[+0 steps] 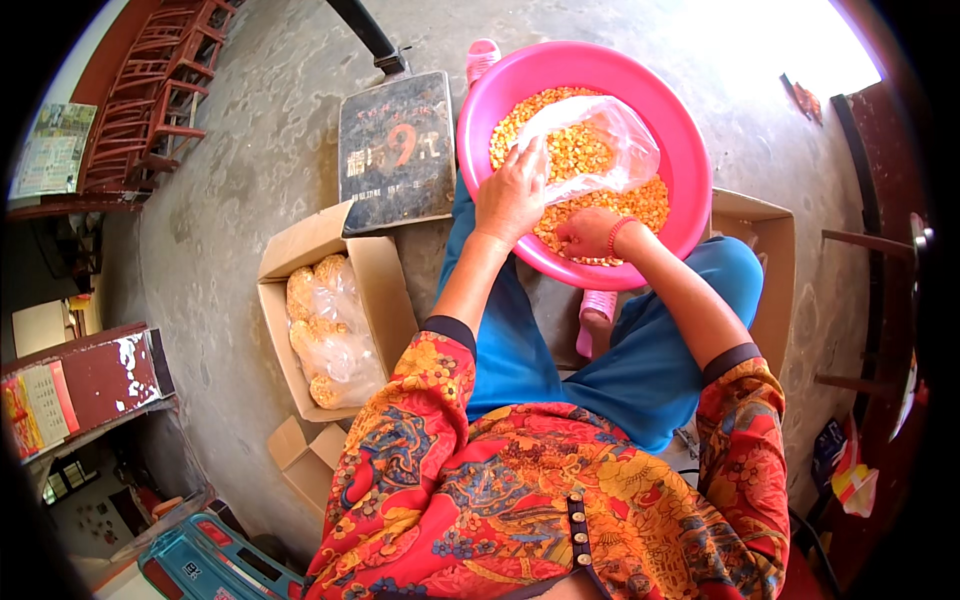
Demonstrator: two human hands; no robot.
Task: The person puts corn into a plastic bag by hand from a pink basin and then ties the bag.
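Observation:
A pink plastic tub (690, 150) rests tilted before me by my knees, its bottom covered with yellow-orange corn kernels (645, 204). Inside it lies a clear plastic bag (636, 146), its mouth spread and kernels visible within or through it. My left hand (516, 189) grips the bag's left edge, with the fingertips partly behind the film. Below the bag, my right hand (589, 231), with a red band at the wrist, dips into the loose kernels. Its fingertips are hidden among them, so what it holds does not show.
Left of the tub stands a platform scale (397, 142) with a dark post. Nearer me, an open cardboard box (386, 300) holds several plastic bags of corn (330, 337). Another carton (776, 262) sits behind my right knee. Red wooden chairs (161, 97) are stacked far left.

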